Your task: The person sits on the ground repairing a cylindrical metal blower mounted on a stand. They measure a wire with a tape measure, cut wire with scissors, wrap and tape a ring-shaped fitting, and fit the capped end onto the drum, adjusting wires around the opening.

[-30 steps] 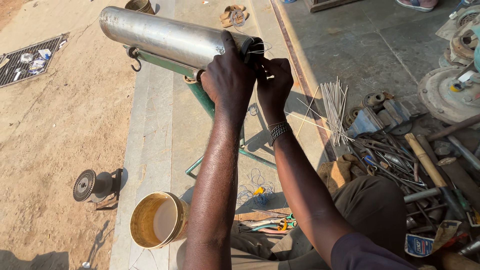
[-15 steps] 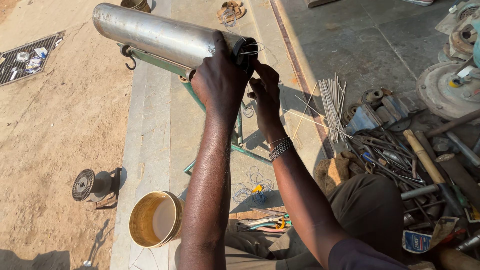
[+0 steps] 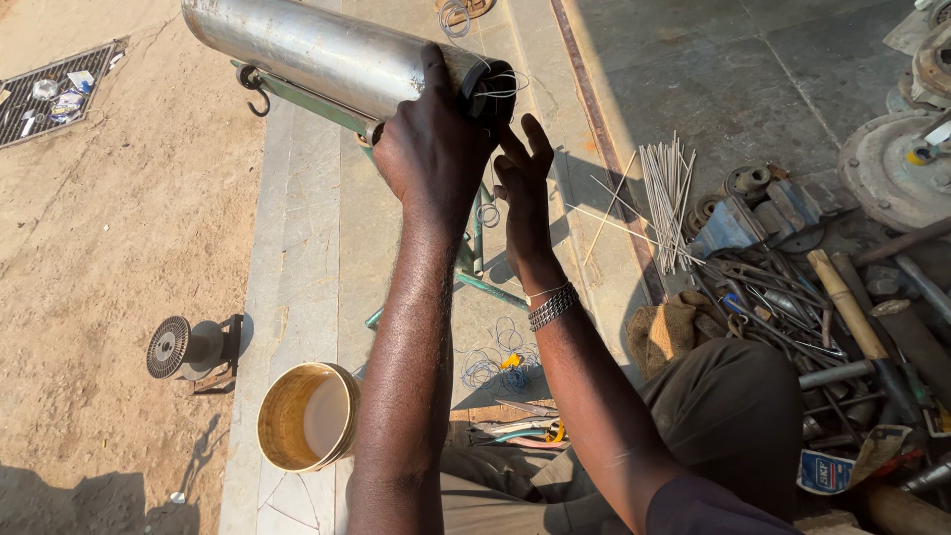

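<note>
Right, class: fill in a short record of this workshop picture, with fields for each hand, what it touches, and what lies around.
left hand: left hand grips the open end of the metal cylinder from above
right hand: right hand open, fingers spread, just below the cylinder's mouth, by thin wires
support: green stand under the cylinder
ground left: yellow bucket, wire spool
ground right: bundle of thin rods, pile of tools

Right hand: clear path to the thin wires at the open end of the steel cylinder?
Probably yes. The right hand is open, its fingers right beside the cylinder mouth where the wires loop out, and nothing lies between them. The left hand grips the cylinder top, beside the opening, not over it.
</note>
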Demonstrator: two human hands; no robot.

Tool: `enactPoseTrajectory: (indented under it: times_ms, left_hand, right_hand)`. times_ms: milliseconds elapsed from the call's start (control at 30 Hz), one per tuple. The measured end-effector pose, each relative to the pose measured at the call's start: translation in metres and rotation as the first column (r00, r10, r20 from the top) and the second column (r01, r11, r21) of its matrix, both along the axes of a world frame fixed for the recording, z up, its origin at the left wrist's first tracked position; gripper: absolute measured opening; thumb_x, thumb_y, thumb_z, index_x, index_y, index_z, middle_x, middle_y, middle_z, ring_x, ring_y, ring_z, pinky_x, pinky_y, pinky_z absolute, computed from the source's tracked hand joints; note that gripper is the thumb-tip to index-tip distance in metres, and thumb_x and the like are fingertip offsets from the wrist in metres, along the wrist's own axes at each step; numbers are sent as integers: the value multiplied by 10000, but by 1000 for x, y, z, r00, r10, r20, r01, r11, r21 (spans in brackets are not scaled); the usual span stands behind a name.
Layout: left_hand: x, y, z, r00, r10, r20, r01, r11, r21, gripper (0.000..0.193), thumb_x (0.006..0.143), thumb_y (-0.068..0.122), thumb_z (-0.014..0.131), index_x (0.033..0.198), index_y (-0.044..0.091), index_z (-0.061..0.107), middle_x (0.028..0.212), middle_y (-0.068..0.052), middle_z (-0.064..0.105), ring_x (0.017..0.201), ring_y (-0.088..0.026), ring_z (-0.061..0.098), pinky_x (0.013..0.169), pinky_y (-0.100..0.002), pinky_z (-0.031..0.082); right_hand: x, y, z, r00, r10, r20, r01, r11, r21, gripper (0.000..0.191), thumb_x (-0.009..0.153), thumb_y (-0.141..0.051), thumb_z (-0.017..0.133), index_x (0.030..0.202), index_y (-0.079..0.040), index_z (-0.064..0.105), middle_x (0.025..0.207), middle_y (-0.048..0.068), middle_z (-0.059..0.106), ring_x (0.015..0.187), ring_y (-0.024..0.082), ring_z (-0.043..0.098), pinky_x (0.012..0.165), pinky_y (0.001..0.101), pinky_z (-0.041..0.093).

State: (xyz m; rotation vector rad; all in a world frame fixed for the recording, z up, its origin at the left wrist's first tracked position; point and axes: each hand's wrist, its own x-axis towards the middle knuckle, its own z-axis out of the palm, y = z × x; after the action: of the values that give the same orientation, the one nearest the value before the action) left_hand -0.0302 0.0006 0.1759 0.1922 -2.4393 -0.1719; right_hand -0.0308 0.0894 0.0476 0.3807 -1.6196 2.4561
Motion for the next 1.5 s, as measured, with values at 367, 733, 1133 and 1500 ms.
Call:
enactPoseTrajectory:
  times_ms: [367, 733, 1133, 1500]
  left_hand:
    - [3, -3, -10, 998, -37, -45, 38, 999, 35, 916, 812, 712, 793, 1493, 179, 490, 714, -87, 757, 569, -225, 741, 442, -388, 557]
    - [10, -3, -8, 990, -73, -120, 81, 994, 69, 936, 769, 639, 867, 1489, 169, 496, 787, -89, 778, 659, -295, 769, 498, -440, 581]
    - [32, -32, -12, 997, -80, -19, 80, 995, 58, 700, 787, 346, 900, 1411, 305, 586, 879, -108, 784, 814, -355, 771, 616, -500, 588]
    - [50, -67, -12, 991, -132, -2, 131, 988, 79, 826, 716, 262, 947, 1454, 326, 582, 923, -156, 772, 835, -345, 766, 666, -495, 598]
  right_hand:
    - [-21, 1, 1, 968, 232, 91, -212, 960, -182, 787, 1012, -557, 435, 1667, -263, 114, 1734, -3, 229, 1605, 198, 192, 1192, 671, 186]
    - [-10, 28, 14, 925, 359, 122, -329, 921, -209, 955, 948, -725, 468, 1665, -190, 134, 1705, 37, 278, 1619, 381, 45, 1203, 768, 97]
    - [26, 13, 15, 883, 440, 163, -382, 875, -297, 860, 934, -677, 483, 1628, -215, 272, 1651, -22, 331, 1528, 298, 232, 1119, 608, 283]
    - [-27, 20, 44, 581, -20, -814, 748, 407, 524, 1160, 688, -195, 988, 1576, -81, 251, 1561, 200, 407, 1439, 403, 405, 1100, 578, 366]
